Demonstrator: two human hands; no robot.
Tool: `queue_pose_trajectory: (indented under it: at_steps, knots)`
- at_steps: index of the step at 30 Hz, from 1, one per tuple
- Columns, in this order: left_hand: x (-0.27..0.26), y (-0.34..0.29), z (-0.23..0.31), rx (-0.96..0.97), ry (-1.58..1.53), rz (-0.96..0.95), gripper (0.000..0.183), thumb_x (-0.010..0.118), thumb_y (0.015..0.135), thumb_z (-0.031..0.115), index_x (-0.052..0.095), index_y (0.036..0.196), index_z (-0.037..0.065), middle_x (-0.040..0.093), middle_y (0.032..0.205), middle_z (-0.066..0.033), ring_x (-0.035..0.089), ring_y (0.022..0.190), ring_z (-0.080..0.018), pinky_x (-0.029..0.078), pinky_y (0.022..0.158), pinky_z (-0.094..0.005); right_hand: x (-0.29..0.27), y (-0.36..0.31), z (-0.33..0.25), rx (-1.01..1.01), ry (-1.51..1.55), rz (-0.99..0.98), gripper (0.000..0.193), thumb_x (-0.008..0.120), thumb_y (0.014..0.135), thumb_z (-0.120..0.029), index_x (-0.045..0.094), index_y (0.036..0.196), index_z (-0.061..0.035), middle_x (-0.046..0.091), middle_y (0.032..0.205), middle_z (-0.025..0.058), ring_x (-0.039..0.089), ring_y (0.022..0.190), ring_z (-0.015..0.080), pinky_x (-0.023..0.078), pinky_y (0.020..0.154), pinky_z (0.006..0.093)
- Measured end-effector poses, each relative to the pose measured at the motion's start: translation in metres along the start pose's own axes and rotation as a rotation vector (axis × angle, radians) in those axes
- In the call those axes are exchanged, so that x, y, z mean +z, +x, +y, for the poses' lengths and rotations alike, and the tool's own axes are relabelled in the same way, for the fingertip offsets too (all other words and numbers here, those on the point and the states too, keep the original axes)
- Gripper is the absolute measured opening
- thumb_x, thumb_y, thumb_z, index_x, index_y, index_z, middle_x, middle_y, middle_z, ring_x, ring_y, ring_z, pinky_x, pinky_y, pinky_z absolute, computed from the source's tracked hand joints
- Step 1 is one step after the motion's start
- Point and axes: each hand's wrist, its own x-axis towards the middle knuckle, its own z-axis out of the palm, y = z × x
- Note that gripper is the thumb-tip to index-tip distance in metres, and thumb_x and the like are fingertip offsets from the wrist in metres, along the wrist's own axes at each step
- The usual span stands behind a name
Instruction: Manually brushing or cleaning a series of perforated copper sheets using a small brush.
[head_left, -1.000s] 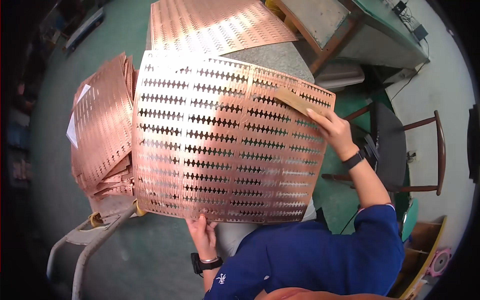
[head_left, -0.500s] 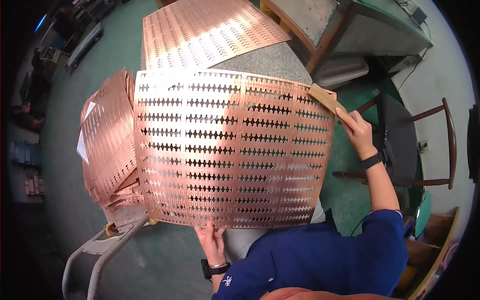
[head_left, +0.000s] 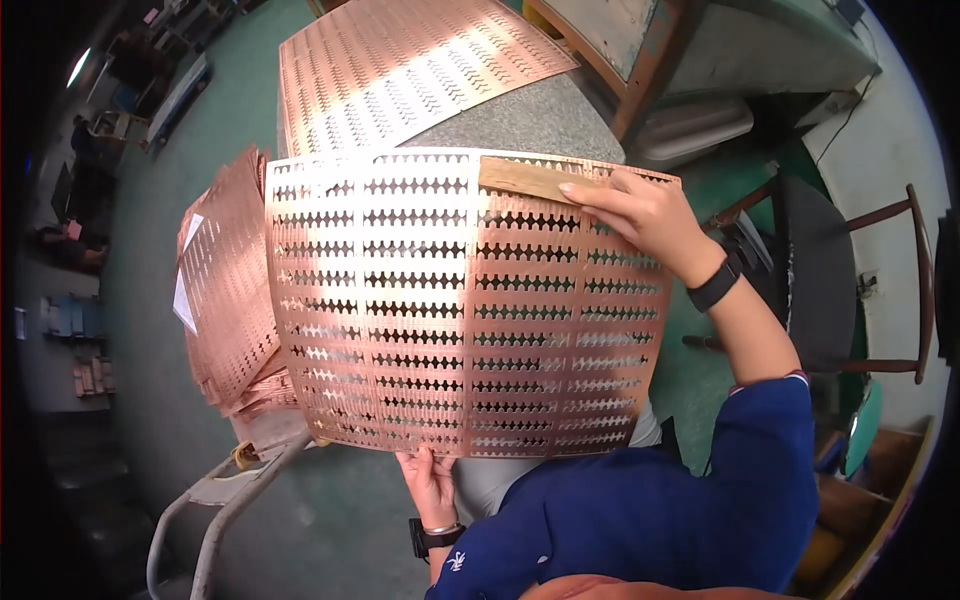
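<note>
A large copper-coloured metal sheet (head_left: 468, 300), punched with rows of notched openings, stands tilted in front of me. My left hand (head_left: 428, 488) pinches its near bottom edge, thumb on the face toward me. In my right hand (head_left: 650, 215) is a flat wooden stick (head_left: 530, 178), held by its right end. The stick lies along the upper right part of the sheet, across the top rows of openings. Bright light glares off the sheet's upper left.
Another punched copper sheet (head_left: 420, 70) lies on a grey speckled tabletop (head_left: 520, 125) beyond. At left, a stack of copper sheets (head_left: 230, 300) rests on a trolley with a pale tubular handle (head_left: 225, 500). A dark chair (head_left: 825, 270) stands at right, near a wooden-framed bench (head_left: 650, 70).
My right hand has moved left and inward with the wooden stick, from the sheet's upper right corner onto its upper face. My left hand keeps its hold on the bottom edge.
</note>
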Motion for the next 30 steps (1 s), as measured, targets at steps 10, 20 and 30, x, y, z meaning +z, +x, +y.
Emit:
queue_pose_trajectory:
  at_steps: [10, 20, 30]
  knots:
    - [0.007, 0.0, 0.002, 0.011, 0.011, 0.016, 0.053, 0.054, 0.096, 0.003, 0.028, 0.142, 0.01, 0.049, 0.134, -0.0138, 0.058, 0.114, -0.0243, 0.058, 0.087, -0.0433, -0.039, -0.062, 0.024, 0.097, -0.016, 0.046, 0.038, 0.071, 0.078, -0.018, 0.07, 0.114, -0.0304, 0.054, 0.07, 0.002, 0.057, 0.058, 0.0202, 0.047, 0.051, 0.0316]
    - [0.01, -0.002, 0.004, 0.01, 0.039, 0.039, 0.047, 0.052, 0.096, 0.003, 0.033, 0.138, 0.01, 0.053, 0.128, -0.0116, 0.06, 0.109, -0.0218, 0.06, 0.083, -0.0389, -0.02, -0.051, -0.022, -0.054, -0.103, -0.016, 0.055, 0.068, 0.071, -0.01, 0.066, 0.12, -0.0333, 0.044, 0.066, 0.0006, 0.05, 0.054, 0.0168, 0.043, 0.048, 0.0307]
    - [0.017, -0.006, 0.007, 0.005, 0.035, 0.058, 0.045, 0.053, 0.096, 0.002, 0.035, 0.137, 0.01, 0.056, 0.123, -0.0103, 0.063, 0.102, -0.0189, 0.061, 0.079, -0.035, -0.017, -0.063, -0.032, -0.029, -0.088, -0.056, 0.05, 0.07, 0.075, -0.014, 0.066, 0.121, -0.0331, 0.046, 0.067, 0.0005, 0.053, 0.055, 0.0162, 0.045, 0.048, 0.0296]
